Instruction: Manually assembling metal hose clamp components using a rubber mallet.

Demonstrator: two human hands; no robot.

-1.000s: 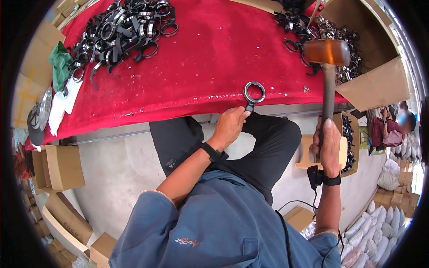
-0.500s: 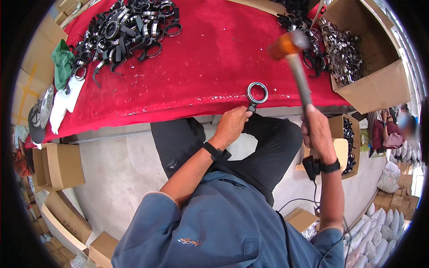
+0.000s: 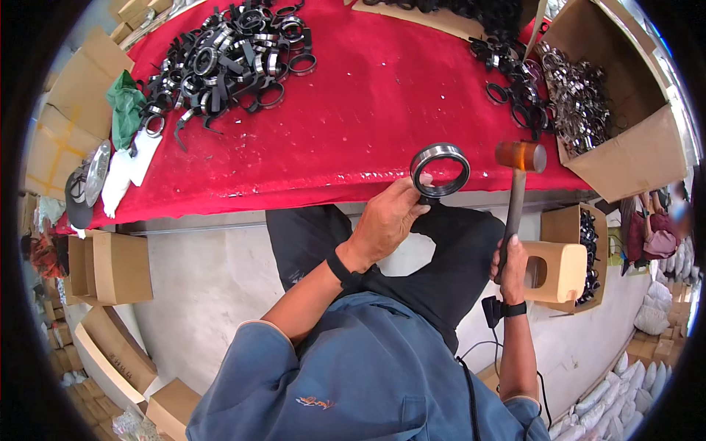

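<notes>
My left hand is closed on the short black stem of a black ring with a shiny metal band. The ring is tilted up over the front edge of the red-covered table. In my right hand, fingers wrapped round its dark handle, a mallet stands upright. Its amber, barrel-shaped head is just right of the ring and apart from it. A large pile of similar black rings lies at the table's far left.
At the table's right, a cardboard box holds many shiny metal rings, with more black rings beside it. A beige stool and a box of black parts stand below right. A green cloth lies at left.
The mallet has come down and away from its blurred, raised tilt to an upright hold nearer me. The ring has lifted slightly and tipped, showing its metal side. The view has shifted a little.
</notes>
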